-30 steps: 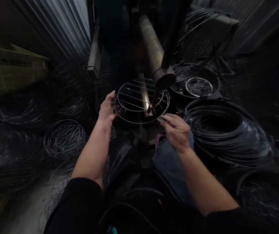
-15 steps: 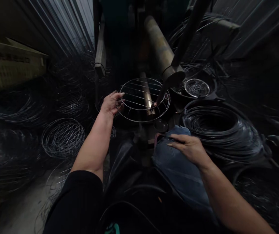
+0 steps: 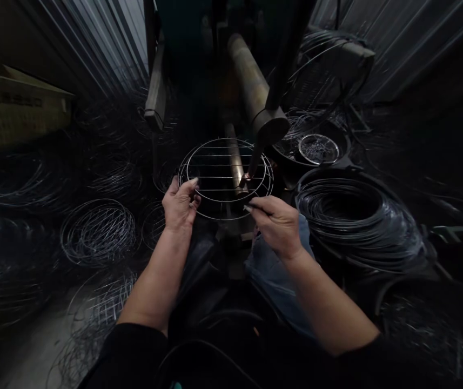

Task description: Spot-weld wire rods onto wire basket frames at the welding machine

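**Round wire rack under the machine tip**

The wire rack (image 3: pixel 215 177) lies flat just under the machine tip (image 3: pixel 254 162). The tip seems to touch one cross wire, but the light is too dim to be sure. The rack is round, w/ two rings outside & thin straight wires across, all bare shiny metal. I judge it light & fairly stiff, but the thin wires may bend and smooth metal can slip. Better you take it at the rim, not at the cross wires. Your left hand (image 3: pixel 180 208), near-left of the tip, is closed on the rim. Your right hand (image 3: pixel 277 221), on the near side of the tip, pinches a short wire (image 3: pixel 255 207). A big wire coil (image 3: pixel 356 216) lies right of the tip.
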A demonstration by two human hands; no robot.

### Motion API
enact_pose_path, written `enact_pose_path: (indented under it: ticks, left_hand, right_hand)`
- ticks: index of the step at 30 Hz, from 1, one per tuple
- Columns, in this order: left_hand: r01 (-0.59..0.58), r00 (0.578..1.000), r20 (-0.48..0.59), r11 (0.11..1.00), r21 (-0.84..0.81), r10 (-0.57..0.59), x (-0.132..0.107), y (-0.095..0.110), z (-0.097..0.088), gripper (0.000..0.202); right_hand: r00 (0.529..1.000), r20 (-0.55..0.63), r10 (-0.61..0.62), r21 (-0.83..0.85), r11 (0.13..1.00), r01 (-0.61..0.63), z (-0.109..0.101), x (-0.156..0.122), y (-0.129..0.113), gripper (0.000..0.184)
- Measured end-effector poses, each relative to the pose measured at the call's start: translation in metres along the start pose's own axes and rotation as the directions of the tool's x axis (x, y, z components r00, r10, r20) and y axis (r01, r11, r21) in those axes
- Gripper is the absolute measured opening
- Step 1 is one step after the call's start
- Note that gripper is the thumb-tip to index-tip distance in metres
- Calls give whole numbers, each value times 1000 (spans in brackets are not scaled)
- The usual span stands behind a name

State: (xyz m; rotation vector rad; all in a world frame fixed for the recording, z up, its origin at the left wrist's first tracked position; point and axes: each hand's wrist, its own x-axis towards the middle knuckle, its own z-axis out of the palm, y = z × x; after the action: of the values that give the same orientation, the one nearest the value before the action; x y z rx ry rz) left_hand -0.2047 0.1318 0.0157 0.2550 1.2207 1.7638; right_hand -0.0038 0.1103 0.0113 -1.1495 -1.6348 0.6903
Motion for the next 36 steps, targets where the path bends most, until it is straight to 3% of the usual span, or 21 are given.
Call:
enact_pose_path:
  ticks: [2, 4, 7, 10, 14, 19, 24, 28, 36]
  left_hand:
    - [-23, 1000, 6, 1000, -2, 23, 0, -2, 1, 47]
    - [-28, 1000, 3, 1000, -4, 28, 1, -4, 2, 46]
    - [-27, 1000, -11, 1000, -7, 27, 2, -8, 2, 47]
    - [-34, 999, -31, 999, -18, 34, -1, -10, 2, 48]
    - [-36, 998, -43, 999, -16, 35, -2, -8, 4, 48]
    - [-37, 998, -61, 999, -19, 36, -1, -6, 7, 49]
    - [-43, 998, -39, 999, -31, 41, 2, -6, 7, 47]
    - [-29, 999, -46, 999, -32, 27, 5, -5, 8, 49]
    - [-44, 999, -12, 998, -40, 44, 13, -6, 10, 46]
  right_hand:
    - [997, 72, 18, -16, 1000, -17, -9, -2, 0, 11]
    - [982, 150, 118, 19, 992, -122, -20, -2, -2, 10]
    - [924, 266, 275, 133, 939, -318, -29, 0, -6, 15]
    - [887, 330, 322, 210, 891, -402, -28, 4, -5, 20]
    - [926, 155, 346, 186, 910, -371, -13, 10, 6, 17]
    - [982, 40, 184, -17, 983, -184, 5, 15, 9, 10]
    - [954, -39, 297, 163, 944, -287, 15, 14, 5, 15]
    - [922, 2, 388, 280, 884, -373, 20, 16, 2, 19]
    - [934, -76, 348, 228, 918, -323, 27, 17, 8, 18]
